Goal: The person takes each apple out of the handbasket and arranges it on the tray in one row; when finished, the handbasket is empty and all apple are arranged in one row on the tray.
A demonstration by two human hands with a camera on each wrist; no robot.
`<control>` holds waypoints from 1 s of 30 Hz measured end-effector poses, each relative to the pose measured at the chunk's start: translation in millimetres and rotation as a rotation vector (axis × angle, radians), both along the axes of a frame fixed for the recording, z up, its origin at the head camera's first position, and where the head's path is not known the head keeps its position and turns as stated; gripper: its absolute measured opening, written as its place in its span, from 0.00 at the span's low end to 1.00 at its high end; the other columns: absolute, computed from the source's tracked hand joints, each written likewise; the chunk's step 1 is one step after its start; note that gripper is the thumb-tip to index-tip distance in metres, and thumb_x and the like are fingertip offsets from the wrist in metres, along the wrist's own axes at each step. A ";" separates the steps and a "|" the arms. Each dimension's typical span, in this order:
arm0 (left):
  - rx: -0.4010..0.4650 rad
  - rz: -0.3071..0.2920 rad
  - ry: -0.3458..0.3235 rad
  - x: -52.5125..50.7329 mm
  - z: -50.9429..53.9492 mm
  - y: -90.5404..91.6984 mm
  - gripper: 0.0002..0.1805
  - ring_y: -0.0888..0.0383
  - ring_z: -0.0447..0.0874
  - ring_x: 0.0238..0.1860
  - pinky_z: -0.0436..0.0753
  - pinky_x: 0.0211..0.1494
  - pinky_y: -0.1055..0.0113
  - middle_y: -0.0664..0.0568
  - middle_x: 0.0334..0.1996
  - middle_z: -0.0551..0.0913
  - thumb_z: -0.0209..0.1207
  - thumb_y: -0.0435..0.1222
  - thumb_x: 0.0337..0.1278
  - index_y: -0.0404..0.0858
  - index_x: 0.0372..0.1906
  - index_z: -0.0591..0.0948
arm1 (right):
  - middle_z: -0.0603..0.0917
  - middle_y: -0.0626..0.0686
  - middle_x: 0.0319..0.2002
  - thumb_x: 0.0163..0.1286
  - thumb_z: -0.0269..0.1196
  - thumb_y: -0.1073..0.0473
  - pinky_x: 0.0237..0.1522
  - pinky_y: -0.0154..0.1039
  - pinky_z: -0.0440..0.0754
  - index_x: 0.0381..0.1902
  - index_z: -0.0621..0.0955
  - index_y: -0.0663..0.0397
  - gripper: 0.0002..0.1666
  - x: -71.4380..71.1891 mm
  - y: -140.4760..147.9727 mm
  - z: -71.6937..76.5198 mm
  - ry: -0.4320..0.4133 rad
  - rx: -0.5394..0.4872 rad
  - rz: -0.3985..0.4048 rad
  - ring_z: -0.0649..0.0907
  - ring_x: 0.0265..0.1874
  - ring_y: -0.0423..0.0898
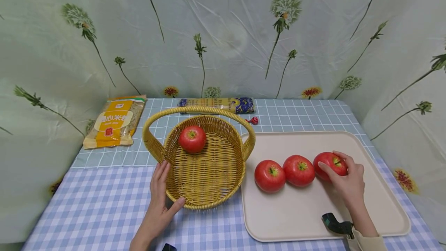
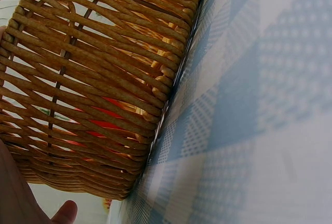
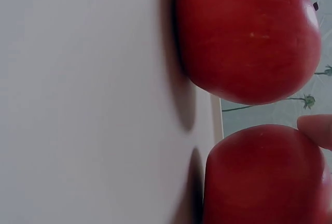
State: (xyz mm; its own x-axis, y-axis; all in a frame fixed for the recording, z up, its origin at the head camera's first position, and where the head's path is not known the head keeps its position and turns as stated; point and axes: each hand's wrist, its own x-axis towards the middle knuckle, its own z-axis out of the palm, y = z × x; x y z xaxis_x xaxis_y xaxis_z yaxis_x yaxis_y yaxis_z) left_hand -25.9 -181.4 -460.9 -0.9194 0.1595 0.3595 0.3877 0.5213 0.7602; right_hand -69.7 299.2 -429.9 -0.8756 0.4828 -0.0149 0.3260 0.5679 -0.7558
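Observation:
My right hand (image 1: 350,179) holds the rightmost red apple (image 1: 327,165) on the beige tray (image 1: 292,220), thumb on one side and fingers on the other. In the right wrist view a fingertip (image 3: 316,130) meets that apple (image 3: 264,177), which still sits low by the tray surface. Two more red apples (image 1: 270,176) (image 1: 299,170) lie to its left. A yellow woven basket (image 1: 205,206) with a tall handle stands left of the tray, one apple (image 1: 192,139) inside it. My left hand (image 1: 158,200) rests against the basket's left front rim, its fingers fairly straight and thumb spread.
A yellow food packet (image 1: 115,123) lies at the back left. Behind the basket is a long blue-and-yellow package (image 1: 217,105), with a small red wrapped candy (image 1: 253,120) near it. Floral cloth (image 1: 230,42) hangs at the back; checked cloth (image 1: 94,200) covers the table.

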 end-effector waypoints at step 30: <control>-0.006 -0.002 0.004 0.0 0.1 0.1 0.51 0.46 0.29 0.72 0.41 0.66 0.42 0.45 0.73 0.40 0.64 0.31 0.48 0.36 0.75 0.46 | 0.57 0.70 0.61 0.62 0.65 0.51 0.45 0.66 0.72 0.70 0.61 0.56 0.42 10.3 -3.8 -1.1 -0.001 0.029 0.109 0.58 0.60 0.67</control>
State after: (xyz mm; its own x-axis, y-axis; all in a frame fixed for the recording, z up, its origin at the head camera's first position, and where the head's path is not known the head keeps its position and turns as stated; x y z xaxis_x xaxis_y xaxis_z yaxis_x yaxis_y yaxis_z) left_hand -25.9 -181.3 -460.7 -0.9174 0.1634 0.3628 0.3922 0.5247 0.7556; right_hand -59.4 295.4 -431.0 -0.9231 0.3846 -0.0029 0.2613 0.6215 -0.7385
